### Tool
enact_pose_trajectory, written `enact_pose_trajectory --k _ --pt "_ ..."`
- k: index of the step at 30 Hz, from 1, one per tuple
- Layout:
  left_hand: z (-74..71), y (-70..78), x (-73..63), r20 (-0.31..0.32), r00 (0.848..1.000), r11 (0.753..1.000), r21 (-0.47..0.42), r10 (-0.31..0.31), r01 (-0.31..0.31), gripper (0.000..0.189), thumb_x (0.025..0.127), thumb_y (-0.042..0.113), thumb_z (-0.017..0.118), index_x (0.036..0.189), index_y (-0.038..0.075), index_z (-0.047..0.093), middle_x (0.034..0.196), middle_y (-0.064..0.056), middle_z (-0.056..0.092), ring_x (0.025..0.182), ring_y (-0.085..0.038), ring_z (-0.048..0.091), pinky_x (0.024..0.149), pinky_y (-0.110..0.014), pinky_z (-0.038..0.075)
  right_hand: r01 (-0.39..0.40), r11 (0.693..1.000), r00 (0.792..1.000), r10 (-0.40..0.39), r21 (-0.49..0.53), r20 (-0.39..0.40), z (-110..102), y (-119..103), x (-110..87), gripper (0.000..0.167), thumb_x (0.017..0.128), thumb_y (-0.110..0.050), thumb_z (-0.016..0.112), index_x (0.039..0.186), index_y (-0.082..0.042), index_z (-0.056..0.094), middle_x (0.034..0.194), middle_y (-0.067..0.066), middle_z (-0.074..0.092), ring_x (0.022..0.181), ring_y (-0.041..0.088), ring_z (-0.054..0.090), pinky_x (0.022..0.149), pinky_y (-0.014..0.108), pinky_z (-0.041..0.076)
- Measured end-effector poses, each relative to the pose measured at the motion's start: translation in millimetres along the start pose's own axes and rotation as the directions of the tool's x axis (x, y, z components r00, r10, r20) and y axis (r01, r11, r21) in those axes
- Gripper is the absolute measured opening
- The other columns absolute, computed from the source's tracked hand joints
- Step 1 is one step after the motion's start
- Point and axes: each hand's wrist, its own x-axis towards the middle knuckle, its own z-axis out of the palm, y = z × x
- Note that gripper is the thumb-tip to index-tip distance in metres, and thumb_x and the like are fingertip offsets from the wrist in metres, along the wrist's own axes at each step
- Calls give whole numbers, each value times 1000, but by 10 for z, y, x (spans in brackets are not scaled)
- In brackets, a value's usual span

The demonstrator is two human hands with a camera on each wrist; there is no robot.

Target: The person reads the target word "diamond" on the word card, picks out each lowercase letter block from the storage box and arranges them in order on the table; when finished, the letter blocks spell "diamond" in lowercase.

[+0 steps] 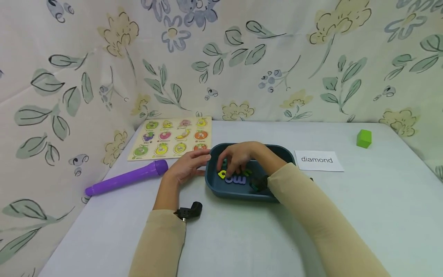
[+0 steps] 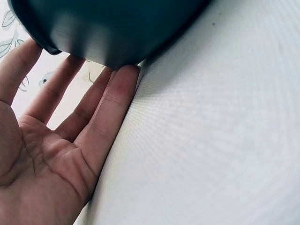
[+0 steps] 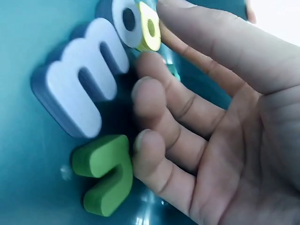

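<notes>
My left hand (image 1: 188,168) rests its fairly straight fingertips against the left end of a dark teal tray (image 1: 226,195); the left wrist view shows the fingers (image 2: 105,117) touching its outer wall. Inside the tray is my right hand (image 1: 238,156), fingers loosely bent over foam letters, with nothing visible between them. Close by its fingertips lie a purple letter m (image 3: 75,79), a purple letter o (image 3: 127,21), a yellow letter with a round hole (image 3: 150,28) and a green, bent letter (image 3: 105,173). The hand partly hides a teal piece (image 1: 224,163).
A white card reading "diamond" (image 1: 319,161) lies right of the tray, with a green block (image 1: 364,139) farther back. On the left are a purple microphone-shaped stick (image 1: 128,179) and a fruit picture board (image 1: 171,138). A floral curtain (image 1: 221,57) hangs behind the white table (image 1: 235,238).
</notes>
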Motion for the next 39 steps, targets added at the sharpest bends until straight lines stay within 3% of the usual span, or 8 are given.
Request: enact_pose_trajectory --k 11,19,27,33,39 --pt "-21 -54 13 -2 1000 1000 13 7 -7 50 105 28 60 150 8 52 147 -12 59 125 -22 63 100 -43 58 -27 995 1000 28 -99 11 45 -35 47 21 87 -17 84 102 -20 71 85 -1 66 73 14 56 64 27 49" --pt "13 -46 13 -6 1000 1000 14 8 -7 48 105 28 61 149 9 54 146 -12 59 126 -24 62 101 -45 58 -64 995 996 68 -73 49 32 -36 -24 32 85 -7 82 111 -22 72 90 1 66 80 14 60 68 28 53" --pt "-1 1 -17 -3 1000 1000 19 4 -4 50 105 29 61 150 9 52 149 -13 56 130 -25 60 103 -45 57 -48 997 994 53 -59 100 -16 -56 -12 40 88 5 71 116 -24 75 90 1 62 78 15 56 63 27 48" --pt "-15 -10 -11 -2 1000 1000 23 8 -8 51 105 29 60 151 9 51 150 -13 55 132 -27 59 104 -46 56 -53 994 993 63 -101 98 1 -79 2 34 87 4 72 111 -21 74 83 0 61 74 14 56 63 26 48" --pt "-14 -23 8 2 1000 1000 25 14 -14 51 106 29 60 152 9 50 149 -13 56 131 -25 60 103 -45 57 -106 983 989 120 -150 90 10 -114 3 30 86 0 77 107 -20 68 88 0 60 77 15 56 66 27 50"
